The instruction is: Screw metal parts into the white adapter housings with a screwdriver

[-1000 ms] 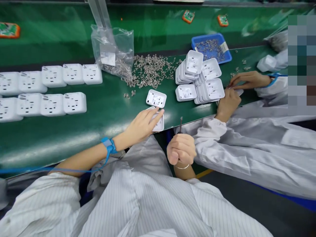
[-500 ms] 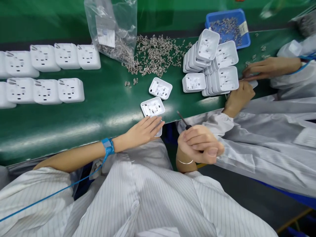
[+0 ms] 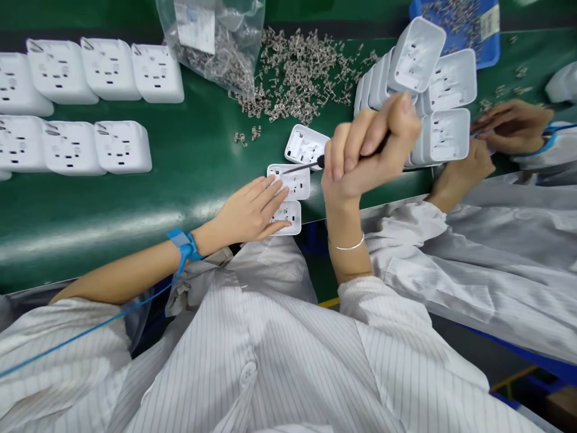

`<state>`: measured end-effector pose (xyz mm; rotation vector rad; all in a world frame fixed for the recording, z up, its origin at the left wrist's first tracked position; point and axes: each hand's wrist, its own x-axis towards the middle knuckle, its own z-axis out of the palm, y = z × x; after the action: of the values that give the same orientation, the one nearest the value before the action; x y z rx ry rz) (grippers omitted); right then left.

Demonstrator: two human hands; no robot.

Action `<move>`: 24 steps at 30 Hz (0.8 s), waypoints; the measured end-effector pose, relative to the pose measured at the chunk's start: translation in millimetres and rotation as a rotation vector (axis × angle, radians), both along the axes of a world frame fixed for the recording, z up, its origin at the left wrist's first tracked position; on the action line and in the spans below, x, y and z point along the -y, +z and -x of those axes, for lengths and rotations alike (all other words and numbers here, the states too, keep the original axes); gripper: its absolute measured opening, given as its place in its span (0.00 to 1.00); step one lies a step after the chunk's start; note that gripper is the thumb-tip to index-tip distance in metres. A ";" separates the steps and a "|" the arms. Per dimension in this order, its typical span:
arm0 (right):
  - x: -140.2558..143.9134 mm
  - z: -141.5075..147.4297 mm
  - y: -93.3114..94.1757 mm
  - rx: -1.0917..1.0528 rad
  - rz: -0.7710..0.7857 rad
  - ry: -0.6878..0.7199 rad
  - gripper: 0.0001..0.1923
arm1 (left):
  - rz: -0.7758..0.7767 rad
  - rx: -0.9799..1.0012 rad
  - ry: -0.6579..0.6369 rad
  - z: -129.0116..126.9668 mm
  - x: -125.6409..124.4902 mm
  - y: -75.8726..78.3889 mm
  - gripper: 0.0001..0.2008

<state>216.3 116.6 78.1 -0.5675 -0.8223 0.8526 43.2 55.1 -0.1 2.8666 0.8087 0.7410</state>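
My green worktop (image 3: 202,147) runs across before me, a pale glare (image 3: 135,221) (soft, whitish, smeared lengthwise) along its near side. Beyond the worktop I see a dark strip (image 3: 369,31), then another green band (image 3: 333,11). Below the worktop's near edge, a yellow line (image 3: 329,302) shows against dark floor (image 3: 478,355).

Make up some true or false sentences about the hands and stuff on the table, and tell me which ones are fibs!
1. The right hand holds a thin metal screwdriver with a dark handle. True.
2. The left hand grips a screwdriver too. False: its spread fingers lie over white, open plastic shells.
3. A bright blue band goes around the left wrist. True.
4. The shallow blue plastic tray is at the table's left end. False: it is on the right, behind stacked white shells.
5. The clear plastic bag has small metal pieces beside it. True.
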 end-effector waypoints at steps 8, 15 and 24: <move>-43.0 17.0 -11.0 0.118 0.133 0.207 0.38 | 0.095 0.068 0.004 0.7 -4.7 -3.3 0.29; -35.6 30.8 -4.9 0.164 0.134 0.201 0.37 | 0.171 0.053 0.013 1.1 -3.7 -1.1 0.28; -23.4 41.0 -10.8 0.325 0.049 0.341 0.25 | 0.257 0.053 0.003 1.3 -5.9 -0.9 0.25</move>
<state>175.3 140.0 67.3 -0.6280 -1.2204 1.1103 41.9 61.0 -1.0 2.6084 0.8339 0.6572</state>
